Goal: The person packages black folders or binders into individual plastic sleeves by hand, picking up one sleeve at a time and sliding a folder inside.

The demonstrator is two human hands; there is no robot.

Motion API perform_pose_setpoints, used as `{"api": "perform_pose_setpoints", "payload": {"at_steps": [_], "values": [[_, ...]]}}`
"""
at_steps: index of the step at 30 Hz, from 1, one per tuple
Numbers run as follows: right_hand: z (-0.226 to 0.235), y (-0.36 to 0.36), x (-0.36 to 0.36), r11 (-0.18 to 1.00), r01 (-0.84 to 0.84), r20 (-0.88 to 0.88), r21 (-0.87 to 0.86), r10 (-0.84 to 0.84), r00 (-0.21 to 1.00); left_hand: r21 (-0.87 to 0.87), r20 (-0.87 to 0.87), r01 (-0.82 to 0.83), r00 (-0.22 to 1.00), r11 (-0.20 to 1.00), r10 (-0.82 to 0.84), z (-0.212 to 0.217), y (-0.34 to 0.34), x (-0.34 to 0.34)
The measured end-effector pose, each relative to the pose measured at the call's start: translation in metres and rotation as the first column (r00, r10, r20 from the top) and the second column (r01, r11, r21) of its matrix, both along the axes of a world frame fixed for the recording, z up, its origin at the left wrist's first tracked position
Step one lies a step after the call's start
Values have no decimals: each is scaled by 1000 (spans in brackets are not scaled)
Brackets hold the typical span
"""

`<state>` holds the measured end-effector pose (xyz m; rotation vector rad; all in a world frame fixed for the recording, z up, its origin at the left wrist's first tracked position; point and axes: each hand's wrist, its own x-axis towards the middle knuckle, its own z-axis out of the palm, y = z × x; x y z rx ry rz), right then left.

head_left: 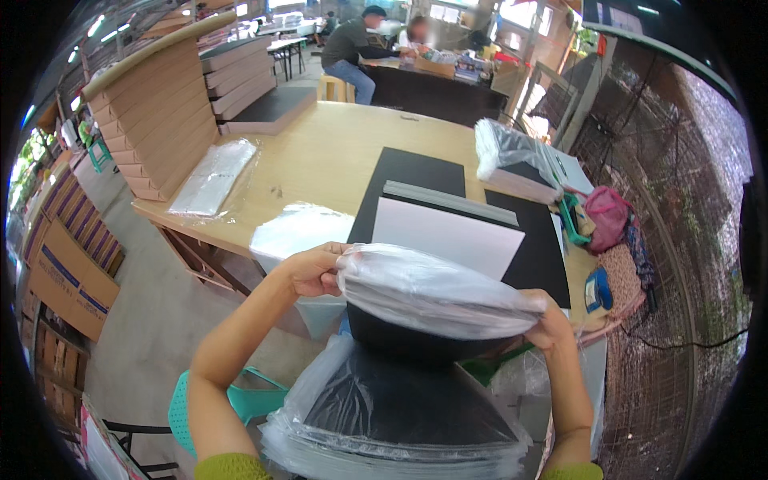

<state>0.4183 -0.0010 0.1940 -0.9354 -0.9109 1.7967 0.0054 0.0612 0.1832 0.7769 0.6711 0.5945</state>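
My left hand (316,270) and my right hand (546,320) grip opposite ends of a clear plastic bag (436,288), the fingers of each closed on its edge. A black sheet (408,340) shows below the bag; how much of it lies inside, I cannot tell. Under it, close to my body, is a pile of black sheets in clear plastic (400,400). Just beyond the held bag, a white sheet (448,236) and a grey-edged stack (452,202) lie on black sheets (416,170) on the wooden table (328,152).
Clear plastic bags (214,178) lie beside tall stacks of brown boards (156,120) at left. A plastic-covered stack (516,160), a pink bag (608,218) and a blue pouch (597,290) line the right side. A teal chair (252,392) stands at lower left. Two people sit beyond the table.
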Motion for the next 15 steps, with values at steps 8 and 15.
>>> {"api": "perform_pose_setpoints", "payload": {"at_steps": [8, 15], "values": [[-75, -35, 8, 961, 182, -53, -209, -197, 979, -254, -140, 13, 989, 967, -50, -95, -19, -12], [-123, -64, 8, 984, -161, 154, -81, 172, 973, -237, -301, 38, 947, 971, -110, -199, -49, -12]]}}
